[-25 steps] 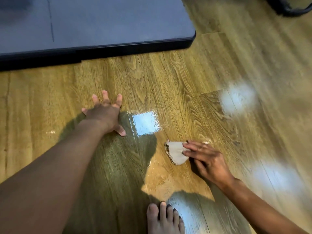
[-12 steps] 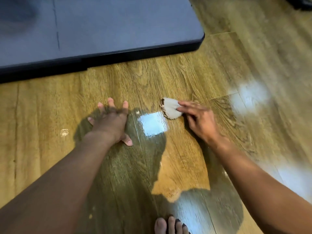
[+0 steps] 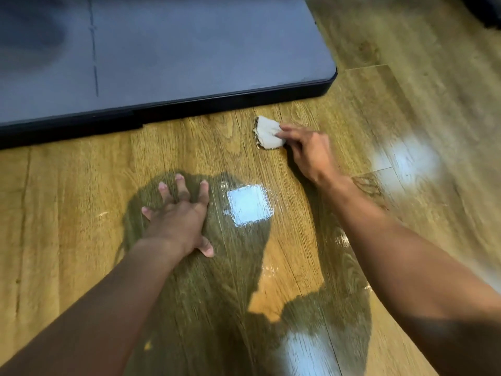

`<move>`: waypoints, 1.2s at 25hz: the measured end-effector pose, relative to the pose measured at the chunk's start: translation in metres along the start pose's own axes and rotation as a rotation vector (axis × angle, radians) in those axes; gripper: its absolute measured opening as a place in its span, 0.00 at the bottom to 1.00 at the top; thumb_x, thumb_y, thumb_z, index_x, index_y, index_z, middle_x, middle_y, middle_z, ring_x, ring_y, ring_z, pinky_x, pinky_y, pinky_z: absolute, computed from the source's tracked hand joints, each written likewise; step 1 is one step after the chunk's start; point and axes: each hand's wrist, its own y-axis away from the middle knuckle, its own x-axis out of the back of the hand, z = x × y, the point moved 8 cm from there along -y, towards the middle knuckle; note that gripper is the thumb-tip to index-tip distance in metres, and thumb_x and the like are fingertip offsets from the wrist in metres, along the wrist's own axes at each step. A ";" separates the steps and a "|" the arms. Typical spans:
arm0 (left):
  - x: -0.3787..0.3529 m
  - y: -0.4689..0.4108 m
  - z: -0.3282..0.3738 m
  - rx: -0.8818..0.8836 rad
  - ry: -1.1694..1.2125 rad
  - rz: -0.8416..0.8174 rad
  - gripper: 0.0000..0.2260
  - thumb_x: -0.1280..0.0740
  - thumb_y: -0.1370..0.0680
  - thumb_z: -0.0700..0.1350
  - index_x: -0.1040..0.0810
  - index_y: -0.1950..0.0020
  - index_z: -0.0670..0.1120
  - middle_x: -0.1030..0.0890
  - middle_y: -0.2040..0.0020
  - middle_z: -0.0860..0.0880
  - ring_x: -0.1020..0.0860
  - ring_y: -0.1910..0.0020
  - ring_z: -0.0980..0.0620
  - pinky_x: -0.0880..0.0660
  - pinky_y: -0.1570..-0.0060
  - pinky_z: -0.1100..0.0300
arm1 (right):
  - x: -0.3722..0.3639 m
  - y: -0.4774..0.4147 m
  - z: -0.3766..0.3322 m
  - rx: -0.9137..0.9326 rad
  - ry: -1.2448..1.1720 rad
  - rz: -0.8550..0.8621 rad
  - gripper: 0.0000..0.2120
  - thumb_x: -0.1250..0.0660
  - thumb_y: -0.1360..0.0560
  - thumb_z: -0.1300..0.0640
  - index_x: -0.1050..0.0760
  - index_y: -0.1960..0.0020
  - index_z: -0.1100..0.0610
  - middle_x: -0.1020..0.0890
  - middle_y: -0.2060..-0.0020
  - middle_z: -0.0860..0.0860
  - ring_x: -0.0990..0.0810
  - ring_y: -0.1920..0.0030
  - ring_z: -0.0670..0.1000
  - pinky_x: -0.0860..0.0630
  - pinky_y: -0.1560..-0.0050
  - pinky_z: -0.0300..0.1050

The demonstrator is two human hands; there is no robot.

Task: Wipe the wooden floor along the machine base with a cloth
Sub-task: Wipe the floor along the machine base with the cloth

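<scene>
We see the cloth [image 3: 267, 132] in the upper middle of the frame, lying flat on the wooden floor [image 3: 67, 199] just below the front edge of the machine base [image 3: 189, 50], near its rounded right corner but not touching it. It is a small, pale grey-white piece, folded or bunched into a rough wedge. Its left edge looks frayed and darker, as if soiled. The rest of it is plain and slightly blurred.

Our right hand [image 3: 309, 153] reaches in from the lower right. Its fingers [image 3: 287, 130] stretch forward over the right side of the cloth and press it against the boards; they are laid on it, not wrapped around it.

Our left hand [image 3: 177, 221] is planted on the floor in the centre of the frame, well apart from the cloth. Its fingers [image 3: 181, 187] are spread wide and straight, the palm is down, and it holds nothing.

The base is a dark blue-grey slab with a black rim, filling the upper left. The floor is glossy, with warm brown grain. A dark shadow [image 3: 217, 294] spreads beneath both arms. A bright square reflection [image 3: 248, 204] sits just right of the left hand, and softer glare patches lie at the right and bottom.
</scene>
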 end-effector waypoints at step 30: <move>0.012 0.005 0.003 -0.004 -0.133 0.073 0.62 0.23 0.39 0.62 0.68 0.24 0.53 0.69 0.25 0.42 0.61 0.26 0.34 0.44 0.32 0.32 | 0.029 0.222 0.020 0.135 -0.012 -0.002 0.18 0.30 0.30 0.70 0.19 0.43 0.56 0.20 0.41 0.49 0.21 0.40 0.51 0.22 0.44 0.55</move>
